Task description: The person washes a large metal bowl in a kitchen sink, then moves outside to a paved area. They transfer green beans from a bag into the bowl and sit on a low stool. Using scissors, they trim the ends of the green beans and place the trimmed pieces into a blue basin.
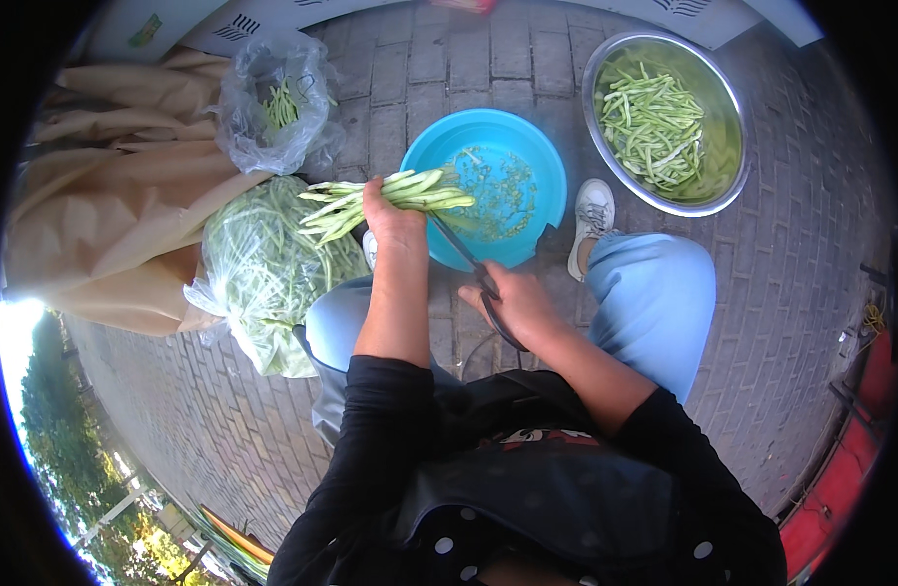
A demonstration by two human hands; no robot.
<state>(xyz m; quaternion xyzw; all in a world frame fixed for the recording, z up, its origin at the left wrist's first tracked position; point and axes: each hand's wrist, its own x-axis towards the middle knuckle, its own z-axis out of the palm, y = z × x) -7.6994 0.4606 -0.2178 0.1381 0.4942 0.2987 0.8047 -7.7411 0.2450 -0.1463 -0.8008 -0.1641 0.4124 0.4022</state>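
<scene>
My left hand [395,216] is closed around a bunch of pale green beans [427,192], held over the left side of a blue plastic basin [544,146]. Black-handled scissors [486,282] are in my right hand [518,304], their blades pointing up and left to just below the bunch. How far the blades are apart is hard to tell. Small cut bean ends [504,194] lie scattered on the basin's floor. At the upper right, a steel bowl [742,157] holds a heap of green beans [654,132].
A tied clear plastic bag full of beans [262,249] stands at my left knee. Behind it, an opened plastic bag [236,135] has a few beans inside. Brown sheeting [119,227] lies at the left. My shoe [594,209] is between basin and bowl, on grey paving bricks [431,62].
</scene>
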